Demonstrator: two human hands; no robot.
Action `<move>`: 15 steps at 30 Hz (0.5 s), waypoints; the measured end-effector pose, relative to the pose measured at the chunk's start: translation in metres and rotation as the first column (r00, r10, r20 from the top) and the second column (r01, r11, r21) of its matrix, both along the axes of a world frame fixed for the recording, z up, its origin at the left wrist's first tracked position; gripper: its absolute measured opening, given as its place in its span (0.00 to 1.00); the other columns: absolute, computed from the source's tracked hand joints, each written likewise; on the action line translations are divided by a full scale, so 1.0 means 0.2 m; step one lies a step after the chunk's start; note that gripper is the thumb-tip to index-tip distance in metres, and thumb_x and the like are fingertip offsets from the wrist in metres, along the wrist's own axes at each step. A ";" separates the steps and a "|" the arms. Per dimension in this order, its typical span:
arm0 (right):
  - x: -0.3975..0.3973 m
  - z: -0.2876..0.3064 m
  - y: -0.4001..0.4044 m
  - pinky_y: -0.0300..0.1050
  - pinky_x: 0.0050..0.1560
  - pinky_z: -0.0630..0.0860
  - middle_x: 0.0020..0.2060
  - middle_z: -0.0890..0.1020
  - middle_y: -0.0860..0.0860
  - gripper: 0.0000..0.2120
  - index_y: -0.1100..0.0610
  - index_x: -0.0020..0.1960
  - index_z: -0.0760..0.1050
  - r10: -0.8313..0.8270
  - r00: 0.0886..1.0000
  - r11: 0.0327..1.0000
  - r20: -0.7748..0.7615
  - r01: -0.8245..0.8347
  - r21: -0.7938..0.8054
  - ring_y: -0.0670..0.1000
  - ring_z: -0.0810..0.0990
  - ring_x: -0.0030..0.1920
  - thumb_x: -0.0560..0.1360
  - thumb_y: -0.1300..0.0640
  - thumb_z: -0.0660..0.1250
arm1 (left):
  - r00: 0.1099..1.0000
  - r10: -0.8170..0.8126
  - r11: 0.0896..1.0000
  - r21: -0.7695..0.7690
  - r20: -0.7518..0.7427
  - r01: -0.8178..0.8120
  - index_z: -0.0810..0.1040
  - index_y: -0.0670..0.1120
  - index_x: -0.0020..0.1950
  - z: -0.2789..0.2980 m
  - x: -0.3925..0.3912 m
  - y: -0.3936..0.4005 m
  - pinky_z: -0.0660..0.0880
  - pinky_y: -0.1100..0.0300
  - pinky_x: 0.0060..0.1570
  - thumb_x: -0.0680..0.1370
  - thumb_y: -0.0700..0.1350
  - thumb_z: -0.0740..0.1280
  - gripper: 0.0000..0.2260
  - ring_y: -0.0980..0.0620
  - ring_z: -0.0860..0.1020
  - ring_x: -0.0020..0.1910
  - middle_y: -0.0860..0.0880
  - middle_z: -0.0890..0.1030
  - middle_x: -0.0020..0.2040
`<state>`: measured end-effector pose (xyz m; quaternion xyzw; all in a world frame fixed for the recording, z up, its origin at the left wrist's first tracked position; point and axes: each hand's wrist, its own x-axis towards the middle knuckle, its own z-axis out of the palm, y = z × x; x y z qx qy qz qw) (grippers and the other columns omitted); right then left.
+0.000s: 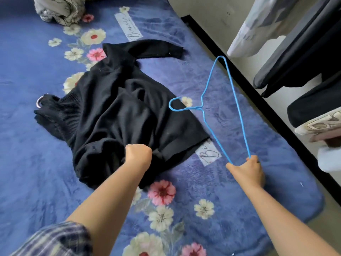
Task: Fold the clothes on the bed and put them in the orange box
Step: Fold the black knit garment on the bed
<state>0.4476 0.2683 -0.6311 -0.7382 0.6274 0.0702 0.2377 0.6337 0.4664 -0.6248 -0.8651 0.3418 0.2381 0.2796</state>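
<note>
A black knit sweater point(114, 108) lies crumpled on the blue flowered bed cover point(27, 163), one sleeve stretched toward the far right. My left hand point(138, 154) grips a bunch of its fabric near the hem. My right hand point(248, 170) holds a blue wire hanger point(230, 100) by one corner, and the hanger sits free of the sweater, just to its right, with the hook pointing at the garment. No orange box is in view.
A grey and white patterned bundle of cloth point(59, 8) lies at the far edge of the bed. The bed's black frame edge point(258, 100) runs along the right. Dark and light garments point(299, 52) hang beyond it, above the floor.
</note>
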 end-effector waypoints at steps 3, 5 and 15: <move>0.04 0.02 0.04 0.52 0.53 0.71 0.61 0.72 0.63 0.32 0.66 0.62 0.64 0.037 0.999 0.999 -0.024 -0.037 -0.012 0.63 0.74 0.60 0.66 0.53 0.73 | 0.994 0.092 0.931 0.360 -0.065 -0.063 0.74 0.49 0.64 0.10 0.08 0.18 0.66 0.63 0.38 0.78 0.40 0.57 0.16 0.51 0.77 0.46 0.53 0.76 0.54; 0.08 0.01 0.07 0.52 0.54 0.71 0.61 0.71 0.64 0.32 0.66 0.62 0.64 0.106 0.994 0.994 -0.036 -0.105 0.008 0.63 0.73 0.60 0.66 0.53 0.73 | 0.974 0.224 0.820 0.546 -0.035 -0.170 0.76 0.51 0.60 0.16 0.10 0.38 0.60 0.63 0.27 0.78 0.43 0.57 0.13 0.53 0.68 0.32 0.54 0.72 0.44; 0.06 -0.07 0.22 0.59 0.70 0.54 0.70 0.57 0.59 0.42 0.60 0.73 0.51 0.390 0.800 0.913 -0.456 -0.399 0.081 0.58 0.56 0.72 0.67 0.54 0.72 | 0.904 0.417 0.780 0.546 -0.093 -0.304 0.74 0.49 0.63 0.17 0.07 0.91 0.70 0.57 0.47 0.75 0.44 0.57 0.17 0.47 0.75 0.58 0.50 0.74 0.63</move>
